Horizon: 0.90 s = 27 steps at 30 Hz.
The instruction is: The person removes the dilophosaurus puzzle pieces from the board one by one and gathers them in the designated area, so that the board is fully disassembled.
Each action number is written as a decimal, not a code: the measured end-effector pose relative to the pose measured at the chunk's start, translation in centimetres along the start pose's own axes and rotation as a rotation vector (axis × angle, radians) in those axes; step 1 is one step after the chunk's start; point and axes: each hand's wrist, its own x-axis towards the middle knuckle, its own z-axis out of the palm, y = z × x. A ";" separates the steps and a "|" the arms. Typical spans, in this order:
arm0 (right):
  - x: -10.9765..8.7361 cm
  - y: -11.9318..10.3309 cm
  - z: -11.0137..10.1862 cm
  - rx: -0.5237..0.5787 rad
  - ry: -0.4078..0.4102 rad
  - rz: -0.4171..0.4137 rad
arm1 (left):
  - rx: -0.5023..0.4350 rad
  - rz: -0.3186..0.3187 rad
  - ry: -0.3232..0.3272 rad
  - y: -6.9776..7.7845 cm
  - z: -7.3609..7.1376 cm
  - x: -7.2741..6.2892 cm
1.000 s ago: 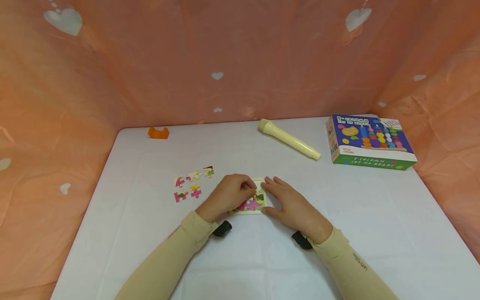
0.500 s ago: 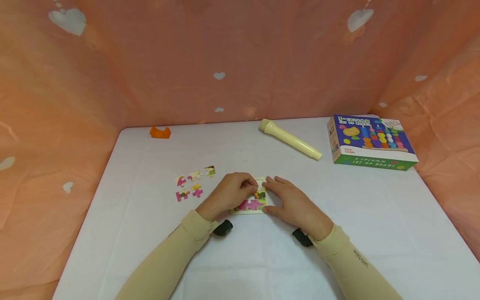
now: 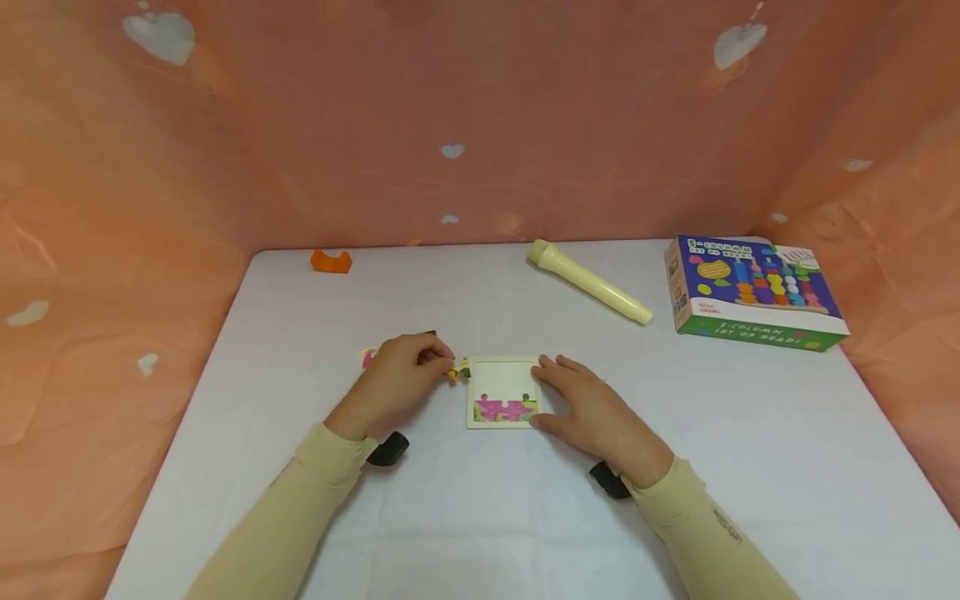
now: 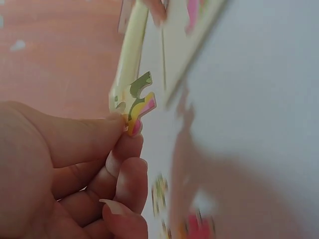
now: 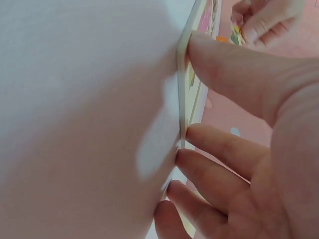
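Note:
Between thumb and index finger my left hand [image 3: 401,373] pinches a yellow, green and pink puzzle piece [image 4: 134,103], raised off the table just left of the puzzle tray in the head view. The pale square puzzle tray [image 3: 501,375] has pink and green pieces [image 3: 506,410] along its near side, with bare board above them. My right hand [image 3: 596,412] touches the tray's right edge, thumb at the near corner and extended fingertips farther along. Loose puzzle pieces [image 3: 368,358] are mostly hidden behind my left hand; a few show blurred low in the left wrist view.
An orange notched block [image 3: 331,262] sits at the back left of the white table [image 3: 450,517]. A pale yellow stick [image 3: 588,282] with a thicker end lies at the back, and a bead-set box [image 3: 756,292] stands at the back right. A fabric backdrop rises behind.
My left hand has moved left from over the tray, with the puzzle piece in its fingers, uncovering the bare upper board. My right hand keeps its place at the tray's edge.

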 end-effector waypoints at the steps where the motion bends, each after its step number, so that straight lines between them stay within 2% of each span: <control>1: -0.1 0.0 0.0 0.005 0.002 -0.001 | 0.009 -0.011 0.010 -0.4 -0.3 -0.1; 4: -0.2 0.1 0.1 0.014 0.005 -0.005 | 0.018 -0.044 0.014 -1.5 -1.1 -0.4; 9: -0.3 0.3 0.2 0.022 0.014 0.001 | 0.041 -0.054 -0.007 -2.4 -1.5 -0.4; 14: -0.3 0.2 0.3 0.024 0.017 -0.005 | 0.076 -0.056 -0.001 -2.6 -1.5 -0.4; 20: -0.3 -0.1 0.0 0.005 0.001 -0.002 | 0.066 -0.050 0.009 -2.7 -1.5 -0.4; 27: 0.2 -0.4 -0.4 -0.052 -0.002 0.002 | 0.077 -0.022 0.066 -2.3 -1.0 -0.5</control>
